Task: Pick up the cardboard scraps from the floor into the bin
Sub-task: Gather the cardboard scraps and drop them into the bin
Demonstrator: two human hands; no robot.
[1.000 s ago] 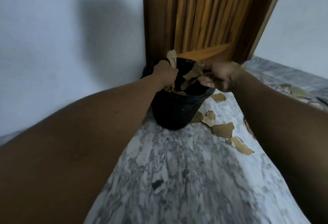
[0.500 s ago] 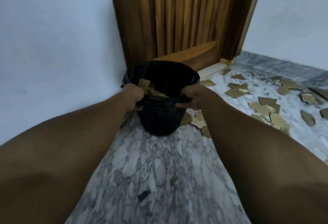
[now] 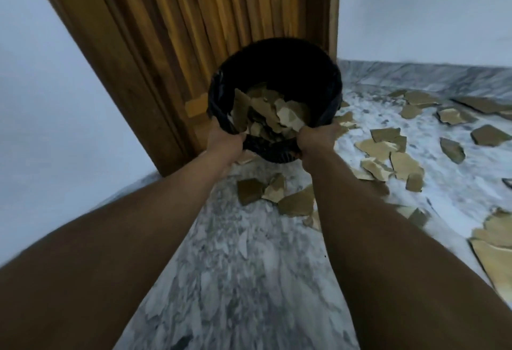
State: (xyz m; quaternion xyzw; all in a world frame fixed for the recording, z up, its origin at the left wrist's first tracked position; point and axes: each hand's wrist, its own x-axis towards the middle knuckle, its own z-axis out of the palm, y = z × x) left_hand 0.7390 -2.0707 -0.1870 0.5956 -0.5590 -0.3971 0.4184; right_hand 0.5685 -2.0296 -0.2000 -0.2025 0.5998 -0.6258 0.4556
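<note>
Two hands: both grip the bin [image 3: 277, 72] at its near rim, arms stretched forward from the bottom corners of the head view
Left hand [image 3: 223, 139]: at the near-left of the rim; fingers clamped on the rim and the black liner folded over it
Right hand [image 3: 318, 137]: at the near-right of the rim; fingers curled tight on the rim, thumb side toward the scraps inside
Bin: black, round, lined with a black bag; tilted so its mouth faces the camera; its base is hidden by the hands and its near wall, so whether it touches the floor cannot be told; it stands in front of the door [image 3: 210, 31]
Scraps in bin [image 3: 266, 117]: a loose heap of brown cardboard pieces, some showing a paler face; heaped toward the near side of the mouth
Scraps on floor [image 3: 388, 153]: many torn pieces spread to the right of the bin; a small cluster just below it between the two forearms; larger pieces at the right edge
Floor [image 3: 235, 280]: grey-white marble pattern; bare in the near middle
Door: slatted wood in a dark frame, set between two white walls [image 3: 55, 100]
</note>
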